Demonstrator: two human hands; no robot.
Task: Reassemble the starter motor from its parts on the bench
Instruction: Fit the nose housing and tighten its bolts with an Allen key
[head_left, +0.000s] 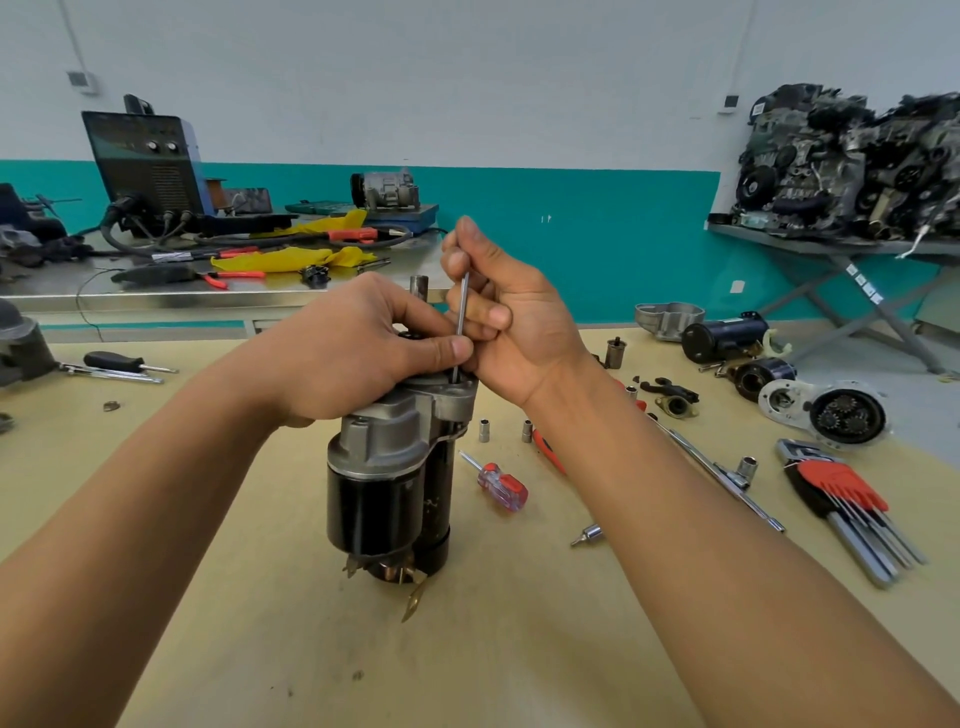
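At the middle of the tan bench (260, 649), the starter motor (395, 467) is standing on end. Its long axis is running vertical, with the grey cast nose housing pointing up and copper-coloured terminals splaying out at the foot. I am logging two smooth black cylinders side by side under the rough matte casting.

The left hand (358, 348) is clamping round the top of the housing, fingers curled, and is hiding most of the nose from me. Only a dull steel shaft stub (418, 286) is poking up behind the knuckles. The right hand (498, 317) is pinching a thin, straight steel rod (461, 322) between thumb and fingers. The rod is standing upright, parallel to the motor's axis, its lower end entering the housing flange just beside the left thumb tip. How deep it is going I cannot tell.

Outward: just right of the motor a small screwdriver (503, 486) with a clear and red handle is lying flat, with two small chromed sockets (484, 430) standing near it. The right forearm is crossing over a red-handled tool (548, 449) and a long chrome bar (717, 470), covering part of each. Farther right a hex key set (841, 499) in a red holder is lying fanned, with a round gear housing (831, 413) beyond it. Far left, a black-handled screwdriver (122, 362) is lying flat.
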